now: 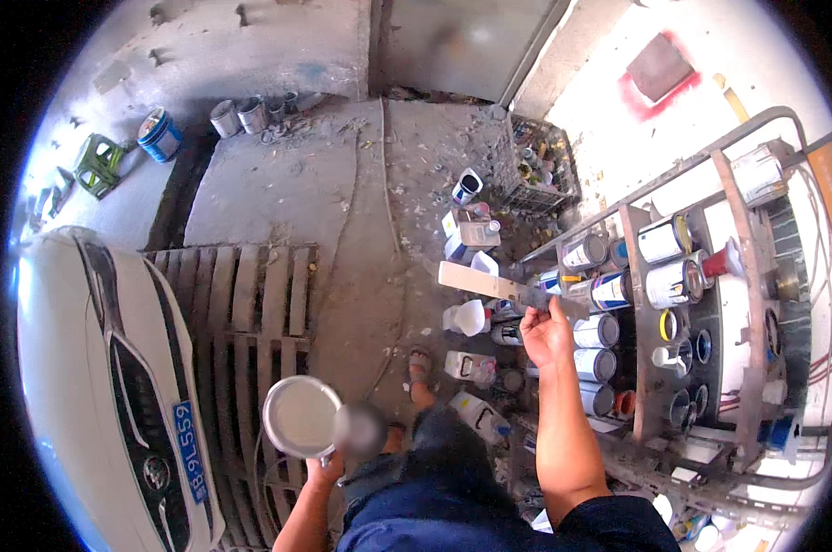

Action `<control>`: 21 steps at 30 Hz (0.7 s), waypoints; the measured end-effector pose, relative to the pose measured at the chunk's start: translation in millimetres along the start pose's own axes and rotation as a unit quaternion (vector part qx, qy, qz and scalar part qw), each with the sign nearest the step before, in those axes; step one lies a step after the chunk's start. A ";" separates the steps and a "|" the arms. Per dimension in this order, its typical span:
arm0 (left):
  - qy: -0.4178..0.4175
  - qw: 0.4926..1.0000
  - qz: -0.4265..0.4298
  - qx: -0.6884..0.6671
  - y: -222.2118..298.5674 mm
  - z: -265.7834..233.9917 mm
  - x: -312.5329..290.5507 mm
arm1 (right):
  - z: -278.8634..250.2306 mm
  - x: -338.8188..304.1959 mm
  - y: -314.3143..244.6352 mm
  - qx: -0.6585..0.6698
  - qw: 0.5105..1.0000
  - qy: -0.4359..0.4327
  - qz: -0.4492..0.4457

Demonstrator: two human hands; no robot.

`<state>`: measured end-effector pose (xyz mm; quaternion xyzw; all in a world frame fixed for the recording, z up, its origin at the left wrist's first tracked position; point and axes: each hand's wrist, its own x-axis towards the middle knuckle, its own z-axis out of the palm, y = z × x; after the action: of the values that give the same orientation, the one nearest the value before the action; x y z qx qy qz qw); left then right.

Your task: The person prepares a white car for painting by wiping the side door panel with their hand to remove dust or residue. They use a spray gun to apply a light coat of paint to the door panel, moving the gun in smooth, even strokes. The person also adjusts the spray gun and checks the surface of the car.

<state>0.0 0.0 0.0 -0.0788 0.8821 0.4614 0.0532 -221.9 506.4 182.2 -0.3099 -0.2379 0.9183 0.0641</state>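
Observation:
My left hand [323, 470] is closed at the near edge of a round can [302, 417], low in front of me. The can has a pale rim around a flat beige face; I cannot tell if that is a lid or its contents. A blurred round grey patch covers what lies beside it. Out to the right, my right hand [548, 337] is raised, its fingers pinching a long flat strip [479, 279]. The strip is cream at its left end and dark grey where my fingers grip it. Behind it are paint tins on a rack [741, 216].
Several bottles and a jug [472, 367] stand on the floor by the rack. A crate [536, 166] of litter sits farther back. At left, a white car's front [103, 368] stands beside slatted boards [250, 285]. A blue bucket [159, 136] is at the far left.

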 end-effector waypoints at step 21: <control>0.123 0.935 -0.242 -0.230 114.9 86.2 180.0 | -201.4 486.8 23.8 -0.070 0.967 0.239 0.056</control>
<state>-196.5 119.2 13.6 -0.3561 0.7056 0.6116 0.0351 -489.7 694.6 -231.3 -0.5367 -0.2618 0.8008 0.0459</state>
